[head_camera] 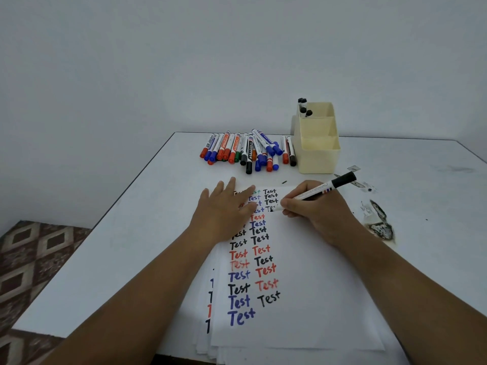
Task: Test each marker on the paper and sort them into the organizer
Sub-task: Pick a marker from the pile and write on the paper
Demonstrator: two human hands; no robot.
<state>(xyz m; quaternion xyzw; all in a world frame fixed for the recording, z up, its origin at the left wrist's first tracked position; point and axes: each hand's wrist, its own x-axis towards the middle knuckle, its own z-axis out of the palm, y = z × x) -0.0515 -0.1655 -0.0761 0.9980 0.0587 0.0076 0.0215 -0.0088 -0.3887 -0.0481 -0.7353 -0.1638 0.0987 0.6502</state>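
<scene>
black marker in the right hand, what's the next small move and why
Probably finish the word. The right hand grips the marker with its tip on the paper, partway through a black "Test" in the third column. The left hand lies flat, holding the sheet. The cap is posted on the marker's back end, so capping follows.

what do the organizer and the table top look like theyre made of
The organizer looks like moulded plastic, cream and matte: thin, even walls and dividers with rounded corners and no grain. The table top looks like white laminate or a painted board, smooth with a low sheen; a dark edge strip shows along its left side. What lies under the surface cannot be told.
</scene>
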